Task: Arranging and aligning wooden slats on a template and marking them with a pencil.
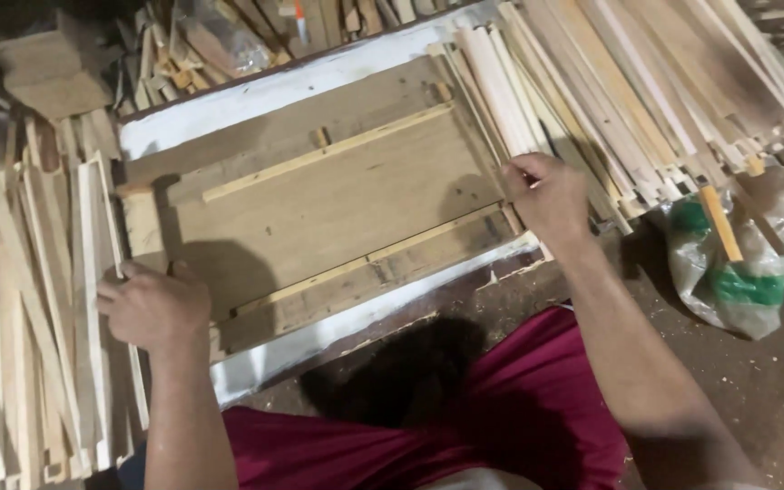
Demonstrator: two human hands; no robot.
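While left hand point(151, 307) rests on slats point(93, 272), right hand point(546, 195) pinches strip point(501, 100) (grip closed).

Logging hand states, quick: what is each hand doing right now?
Left hand: closed on a wooden strip from the left pile.
Right hand: fingers curled on a strip in the right pile; grip unclear.

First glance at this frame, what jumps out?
The wooden board with white painted edges fills the centre, two thin strips lying across it. Big heaps of pale wooden slats flank it: one at upper right, where the right hand grips slat ends, and one at left, where the left hand rests. A plastic bag sits at far right.
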